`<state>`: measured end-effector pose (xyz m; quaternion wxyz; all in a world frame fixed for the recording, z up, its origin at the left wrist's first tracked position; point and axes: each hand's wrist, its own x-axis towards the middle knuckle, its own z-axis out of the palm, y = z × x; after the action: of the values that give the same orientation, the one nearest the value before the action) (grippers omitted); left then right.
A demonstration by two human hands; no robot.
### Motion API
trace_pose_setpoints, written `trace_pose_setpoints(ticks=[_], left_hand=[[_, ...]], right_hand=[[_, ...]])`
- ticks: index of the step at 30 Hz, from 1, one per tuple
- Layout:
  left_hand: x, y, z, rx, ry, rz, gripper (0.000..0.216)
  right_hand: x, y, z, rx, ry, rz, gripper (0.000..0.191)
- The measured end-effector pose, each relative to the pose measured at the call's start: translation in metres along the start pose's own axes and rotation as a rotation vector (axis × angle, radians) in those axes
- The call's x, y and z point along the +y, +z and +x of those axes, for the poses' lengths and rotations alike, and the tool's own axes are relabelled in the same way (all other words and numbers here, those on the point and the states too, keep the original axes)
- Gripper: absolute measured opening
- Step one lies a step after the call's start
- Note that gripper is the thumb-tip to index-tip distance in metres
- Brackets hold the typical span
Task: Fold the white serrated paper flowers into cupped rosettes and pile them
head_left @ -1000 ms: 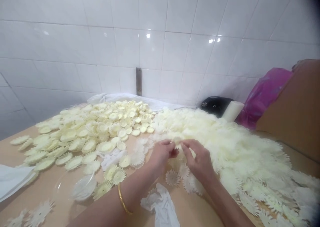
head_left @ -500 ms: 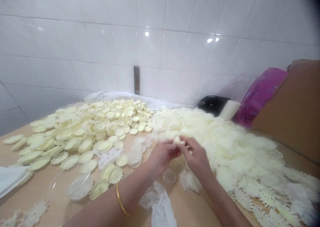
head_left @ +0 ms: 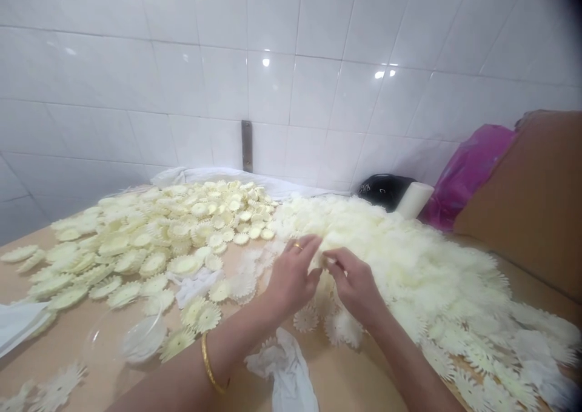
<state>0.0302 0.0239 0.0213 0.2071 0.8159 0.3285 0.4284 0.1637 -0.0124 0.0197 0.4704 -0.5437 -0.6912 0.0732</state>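
Note:
My left hand (head_left: 295,275), with a ring on one finger and a gold bangle at the wrist, is back up. Its thumb stands apart from the fingers. Just to the right, my right hand (head_left: 357,285) pinches a small pale flower piece between thumb and forefinger; the piece barely shows against the pale pile behind. Beyond both hands lies a big heap of thin, fluffy cream flower cut-outs (head_left: 409,260) with notched edges. Below the hands are a few loose white cut-outs (head_left: 343,327) and a crumpled white cloth (head_left: 291,372).
At left, stacked yellowish flower discs (head_left: 154,230) cover the tan tabletop (head_left: 341,382). A clear bowl of white stuff (head_left: 144,339) is near my left forearm. Back right stand a black bag (head_left: 382,191), a white roll (head_left: 413,200), a pink bag (head_left: 473,176) and a cardboard box (head_left: 531,206).
My left hand has turned back up and its fingers have come away from the pale piece. My right hand keeps its pinch, nearly in place. The view has shifted slightly.

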Motion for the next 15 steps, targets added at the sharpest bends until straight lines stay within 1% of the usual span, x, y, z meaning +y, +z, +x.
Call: trace_pose_setpoints(ticks=[1, 2, 3, 5, 7, 8, 10, 12, 15], left_hand=[[0.0, -0.001, 0.0, -0.045, 0.072, 0.054, 0.041], [0.0, -0.001, 0.0, -0.088, 0.107, 0.093, 0.041], [0.0, -0.001, 0.0, -0.12, 0.103, 0.117, 0.041], [-0.001, -0.001, -0.001, -0.145, 0.026, 0.128, 0.036], [-0.001, -0.001, -0.001, -0.159, -0.05, 0.086, 0.025], [-0.001, -0.002, -0.001, -0.164, -0.075, 0.057, 0.019], [0.001, -0.001, -0.001, -0.154, -0.103, 0.018, 0.017], [0.001, 0.0, -0.001, -0.124, -0.115, 0.023, 0.018], [-0.001, 0.002, -0.002, -0.081, -0.132, 0.036, 0.015]], right_hand=[[0.0, -0.001, 0.0, -0.033, -0.049, -0.004, 0.019], [0.0, -0.002, 0.0, -0.067, -0.086, -0.006, 0.021], [-0.001, -0.002, -0.001, -0.097, -0.114, -0.005, 0.023], [-0.001, -0.002, -0.001, -0.127, -0.144, -0.002, 0.026], [-0.001, 0.0, -0.002, -0.115, -0.142, 0.006, 0.027], [-0.002, 0.001, -0.002, -0.094, -0.126, 0.017, 0.027], [-0.002, 0.003, -0.002, -0.042, -0.06, 0.05, 0.024], [-0.003, 0.007, -0.002, 0.003, 0.042, 0.101, 0.021], [-0.006, 0.012, -0.002, 0.015, 0.222, 0.211, 0.022]])
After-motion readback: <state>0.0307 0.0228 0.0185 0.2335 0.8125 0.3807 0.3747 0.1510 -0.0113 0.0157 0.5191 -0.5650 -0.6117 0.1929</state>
